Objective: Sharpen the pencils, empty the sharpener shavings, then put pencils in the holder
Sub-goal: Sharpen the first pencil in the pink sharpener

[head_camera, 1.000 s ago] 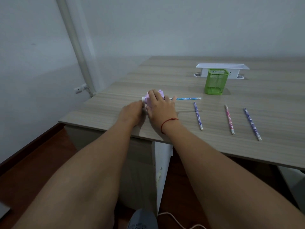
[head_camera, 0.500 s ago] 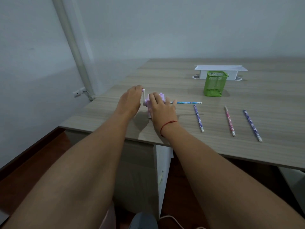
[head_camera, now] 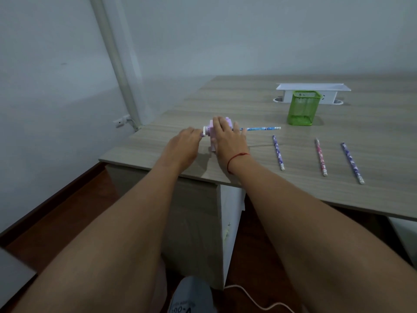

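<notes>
A lilac crank sharpener (head_camera: 212, 129) stands near the table's left front corner. My right hand (head_camera: 228, 138) lies over its top and holds it down. My left hand (head_camera: 184, 146) grips the white crank on its left side. A blue pencil (head_camera: 261, 128) sticks out of the sharpener to the right, lying level. Three more pencils lie on the table to the right: a purple one (head_camera: 278, 152), a pink one (head_camera: 320, 157) and another purple one (head_camera: 352, 162). The green mesh holder (head_camera: 303, 108) stands behind them and looks empty.
A white cable box (head_camera: 312, 92) sits on the wooden table (head_camera: 225, 102) behind the holder. The table's front edge runs just under my wrists. A wall pipe (head_camera: 112, 62) and socket are at the left; a white cord lies on the floor.
My left hand has swung from low beside the sharpener, up above it, and back down to the crank's left side. The right hand stays on the sharpener.
</notes>
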{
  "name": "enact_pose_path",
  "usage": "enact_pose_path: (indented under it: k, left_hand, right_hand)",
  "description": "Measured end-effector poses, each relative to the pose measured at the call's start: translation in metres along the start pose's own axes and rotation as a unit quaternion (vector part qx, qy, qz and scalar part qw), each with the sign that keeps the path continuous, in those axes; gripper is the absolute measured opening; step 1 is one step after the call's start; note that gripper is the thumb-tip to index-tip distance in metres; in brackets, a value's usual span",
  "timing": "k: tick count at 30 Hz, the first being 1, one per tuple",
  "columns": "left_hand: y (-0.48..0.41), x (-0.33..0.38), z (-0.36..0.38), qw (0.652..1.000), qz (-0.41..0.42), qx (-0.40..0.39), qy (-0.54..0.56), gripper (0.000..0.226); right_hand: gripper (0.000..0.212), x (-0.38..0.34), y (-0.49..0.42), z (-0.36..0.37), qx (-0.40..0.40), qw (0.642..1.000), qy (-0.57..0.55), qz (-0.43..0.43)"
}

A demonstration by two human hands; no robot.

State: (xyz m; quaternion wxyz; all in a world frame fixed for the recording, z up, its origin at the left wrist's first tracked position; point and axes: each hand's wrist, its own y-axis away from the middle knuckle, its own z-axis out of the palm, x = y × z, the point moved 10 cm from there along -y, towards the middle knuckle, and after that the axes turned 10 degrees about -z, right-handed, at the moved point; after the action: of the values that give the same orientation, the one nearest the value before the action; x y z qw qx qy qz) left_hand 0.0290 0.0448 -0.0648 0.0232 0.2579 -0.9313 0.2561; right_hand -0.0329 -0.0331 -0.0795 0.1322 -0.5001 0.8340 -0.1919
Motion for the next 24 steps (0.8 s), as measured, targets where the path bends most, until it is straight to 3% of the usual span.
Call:
enact_pose_path:
  k: [4, 11, 15, 19, 24]
  left_hand:
    - [0.009, 0.0, 0.026, 0.998, 0.004, -0.055, -0.037, 0.021]
    - [-0.004, -0.004, 0.041, 0.996, -0.005, -0.063, -0.064, 0.016]
    - [-0.021, -0.009, 0.048, 0.996, -0.015, -0.067, -0.049, 0.018]
    - [-0.035, -0.013, 0.056, 0.997, -0.013, -0.073, -0.031, 0.014]
    - [-0.044, -0.016, 0.059, 0.997, 0.014, -0.074, -0.031, 0.018]
  right_hand:
    - [0.042, 0.0, 0.001, -0.002, 0.018, 1.0, -0.003, 0.0]
    - [0.041, -0.002, -0.002, -0.004, 0.051, 0.998, 0.032, -0.01]
    - [0.051, -0.004, -0.009, 0.005, 0.036, 0.992, 0.088, -0.081]
    - [0.06, 0.006, -0.012, 0.013, 0.042, 0.997, 0.047, -0.049]
    - [0.054, 0.01, -0.02, 0.012, 0.046, 0.997, 0.002, -0.068]
